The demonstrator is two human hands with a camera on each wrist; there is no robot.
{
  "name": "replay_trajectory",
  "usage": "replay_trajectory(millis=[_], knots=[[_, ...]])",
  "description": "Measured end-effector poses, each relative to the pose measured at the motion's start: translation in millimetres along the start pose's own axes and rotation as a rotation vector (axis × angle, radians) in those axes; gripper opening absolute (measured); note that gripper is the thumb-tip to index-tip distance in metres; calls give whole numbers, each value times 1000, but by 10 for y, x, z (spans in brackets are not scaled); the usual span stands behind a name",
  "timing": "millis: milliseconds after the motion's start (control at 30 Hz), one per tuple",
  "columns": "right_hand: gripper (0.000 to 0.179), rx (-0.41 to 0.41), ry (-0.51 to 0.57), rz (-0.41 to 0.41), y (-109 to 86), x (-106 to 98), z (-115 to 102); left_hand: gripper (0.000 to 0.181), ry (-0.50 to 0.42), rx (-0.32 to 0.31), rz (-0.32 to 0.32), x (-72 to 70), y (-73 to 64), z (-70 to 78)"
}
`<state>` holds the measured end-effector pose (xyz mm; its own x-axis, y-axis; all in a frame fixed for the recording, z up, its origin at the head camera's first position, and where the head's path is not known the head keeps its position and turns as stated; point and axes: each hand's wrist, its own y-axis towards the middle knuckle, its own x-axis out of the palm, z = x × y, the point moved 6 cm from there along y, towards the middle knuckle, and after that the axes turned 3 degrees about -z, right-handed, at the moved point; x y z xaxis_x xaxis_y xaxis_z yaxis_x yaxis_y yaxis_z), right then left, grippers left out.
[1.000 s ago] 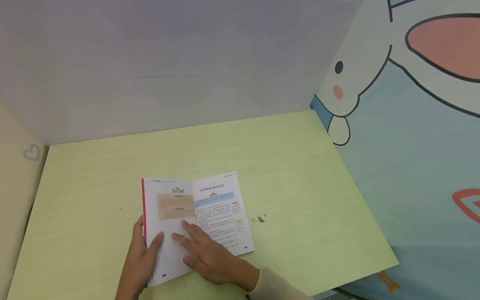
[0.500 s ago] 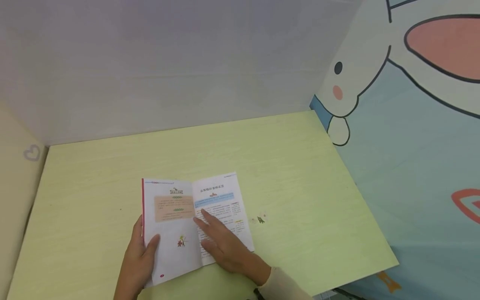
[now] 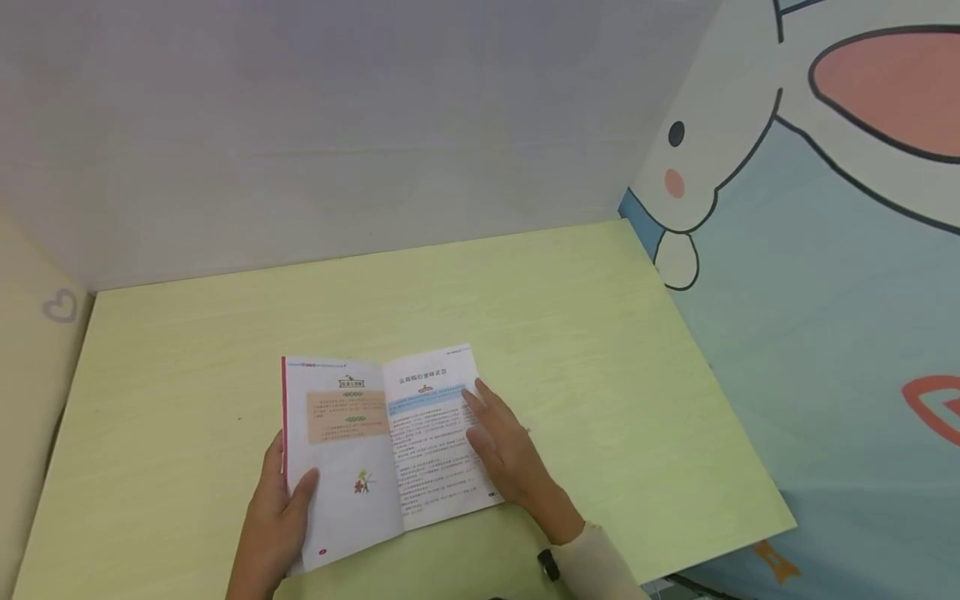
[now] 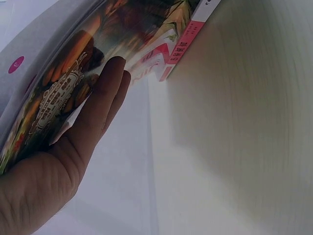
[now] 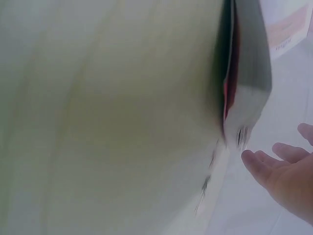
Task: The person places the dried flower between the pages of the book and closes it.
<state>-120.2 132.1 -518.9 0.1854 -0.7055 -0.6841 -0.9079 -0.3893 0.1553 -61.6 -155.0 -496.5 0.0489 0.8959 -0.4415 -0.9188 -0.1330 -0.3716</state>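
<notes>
One open book sits between the hands over the desk, fold running away from the person, far end leaning slightly left. Left hand is the nearer: grips the left edge, thumb on page, fingers behind cover. Right hand, fingers loose, grips nothing, at the right page's outer edge; contact unclear.

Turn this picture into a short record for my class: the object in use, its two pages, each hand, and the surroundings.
Object: open paperback book
Left page: orange-tinted text box above a small colored drawing
Right page: heading, blue-tinted band, text lines
Left hand: holds book's left side, thumb on page
Right hand: over right page's outer edge; contact unclear
Surface: pale yellow-green table
Right side: cartoon-printed wall
</notes>
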Motion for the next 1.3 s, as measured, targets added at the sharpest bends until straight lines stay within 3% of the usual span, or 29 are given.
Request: replay_trajectory(millis=[400, 733, 833, 1067, 1300], knots=[[54, 182, -125, 87, -106, -360, 450, 75, 1, -7, -2, 6, 6, -8], [43, 203, -226, 182, -205, -695, 680, 75, 12, 14, 8, -2, 5, 28], [39, 212, -228, 170, -209, -717, 684, 75, 14, 21, 10, -1, 10, 39], [28, 353, -147, 58, -201, -626, 742, 76, 3, 18, 9, -1, 8, 38], [23, 358, -183, -6, -199, -514, 790, 75, -3, 1, 9, 0, 10, 16]])
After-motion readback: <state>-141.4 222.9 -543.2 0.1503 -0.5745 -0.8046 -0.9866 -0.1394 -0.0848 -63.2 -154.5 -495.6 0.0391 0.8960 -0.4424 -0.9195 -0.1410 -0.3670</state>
